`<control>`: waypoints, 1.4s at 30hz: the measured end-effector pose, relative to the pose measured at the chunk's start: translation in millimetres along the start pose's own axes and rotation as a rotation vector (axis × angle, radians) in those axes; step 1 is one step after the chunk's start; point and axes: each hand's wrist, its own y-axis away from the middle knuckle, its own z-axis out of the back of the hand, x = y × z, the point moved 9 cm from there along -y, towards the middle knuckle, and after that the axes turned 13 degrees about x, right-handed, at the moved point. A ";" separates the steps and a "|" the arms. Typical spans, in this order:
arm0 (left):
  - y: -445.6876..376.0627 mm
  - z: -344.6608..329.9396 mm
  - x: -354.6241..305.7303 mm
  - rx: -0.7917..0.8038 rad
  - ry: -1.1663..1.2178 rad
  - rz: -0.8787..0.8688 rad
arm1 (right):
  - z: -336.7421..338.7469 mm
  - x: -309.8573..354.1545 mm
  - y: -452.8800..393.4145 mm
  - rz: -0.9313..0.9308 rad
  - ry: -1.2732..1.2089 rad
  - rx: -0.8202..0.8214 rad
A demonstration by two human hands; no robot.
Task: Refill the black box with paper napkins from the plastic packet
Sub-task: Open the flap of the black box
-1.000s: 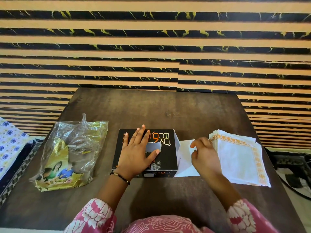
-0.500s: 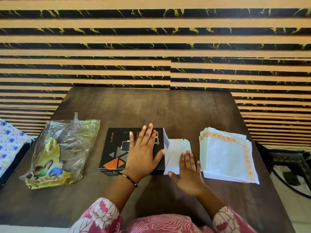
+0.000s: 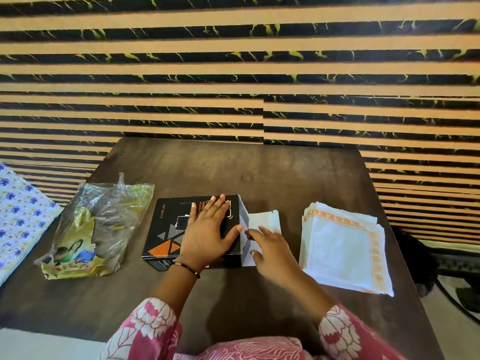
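Note:
The black box lies flat on the dark wooden table, its white end flap folded out to the right. My left hand presses flat on the box lid with straight fingers. My right hand rests with spread fingers on the white flap beside the box's open end. A stack of white paper napkins with orange borders lies to the right, apart from both hands. The crumpled clear and gold plastic packet lies left of the box.
A striped black and tan wall rises right behind the table. A blue-flowered cloth lies off the left edge. Dark cables sit on the floor at the right.
My right hand left the napkin stack, dropped to the table in front of the flap, then moved forward onto the flap. My left hand stays pressed on the box.

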 end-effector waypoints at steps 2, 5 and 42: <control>3.1 4.4 -1.1 -0.018 -0.010 0.010 | 1.4 -12.0 7.2 -0.039 -0.139 -0.023; 7.6 11.3 -1.9 -0.034 -0.106 0.080 | -6.3 -32.9 16.6 -0.124 -0.282 0.059; 5.8 -38.4 -8.9 0.673 -0.206 0.044 | 11.8 -15.4 -84.9 -0.082 -0.759 0.169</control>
